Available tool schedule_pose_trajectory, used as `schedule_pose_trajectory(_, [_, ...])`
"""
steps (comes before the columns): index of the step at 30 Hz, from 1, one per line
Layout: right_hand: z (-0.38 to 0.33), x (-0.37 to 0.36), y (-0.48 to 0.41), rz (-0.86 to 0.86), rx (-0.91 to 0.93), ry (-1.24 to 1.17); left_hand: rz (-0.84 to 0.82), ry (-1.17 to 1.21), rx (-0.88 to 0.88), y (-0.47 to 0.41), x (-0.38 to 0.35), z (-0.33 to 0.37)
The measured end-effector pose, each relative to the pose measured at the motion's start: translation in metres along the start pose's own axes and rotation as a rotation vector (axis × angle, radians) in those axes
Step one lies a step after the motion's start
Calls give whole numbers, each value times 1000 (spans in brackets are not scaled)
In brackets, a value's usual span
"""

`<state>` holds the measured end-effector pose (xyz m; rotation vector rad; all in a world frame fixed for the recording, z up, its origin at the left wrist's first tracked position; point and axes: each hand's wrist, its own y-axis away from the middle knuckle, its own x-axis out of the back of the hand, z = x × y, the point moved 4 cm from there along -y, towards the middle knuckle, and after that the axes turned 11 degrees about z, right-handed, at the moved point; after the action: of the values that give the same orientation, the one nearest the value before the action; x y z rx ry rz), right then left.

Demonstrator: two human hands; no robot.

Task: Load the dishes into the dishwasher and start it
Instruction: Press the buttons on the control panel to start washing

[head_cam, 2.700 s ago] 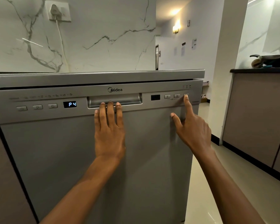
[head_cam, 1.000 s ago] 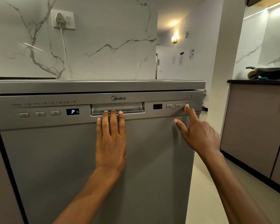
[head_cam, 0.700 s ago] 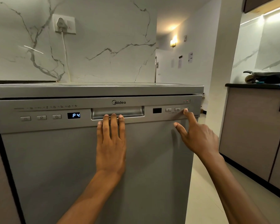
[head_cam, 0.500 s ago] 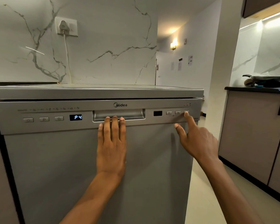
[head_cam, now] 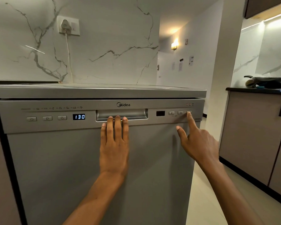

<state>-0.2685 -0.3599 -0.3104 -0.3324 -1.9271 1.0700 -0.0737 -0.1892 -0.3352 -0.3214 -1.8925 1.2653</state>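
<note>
The silver dishwasher [head_cam: 63,168] stands in front of me with its door closed. My left hand [head_cam: 114,143] lies flat on the door, fingers straight, its fingertips at the lower lip of the handle recess [head_cam: 136,113]. My right hand [head_cam: 199,143] points up, its straight index finger pressing the rightmost button [head_cam: 189,112] of the control panel. The blue display [head_cam: 79,117] on the left of the panel reads 130. No dishes are in sight.
A plug sits in the wall socket [head_cam: 68,25] on the marble wall, its cord running down behind the machine. To the right is a cabinet [head_cam: 250,135] with a dark counter [head_cam: 256,90] carrying a pan [head_cam: 269,81]. Light floor tiles [head_cam: 206,200] run between.
The display has switched from P4 to 130. Both hands stay where they were on the door and the button; the camera has tilted up slightly.
</note>
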Motion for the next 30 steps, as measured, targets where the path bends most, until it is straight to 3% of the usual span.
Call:
schedule_pose_trajectory(18, [-22,-10,18,37,3,-53,-3,26,5,2,-4,-4])
schedule_pose_trajectory(30, [-61,-5,49,15,104,-91,-31,80,-12,4,0,-9])
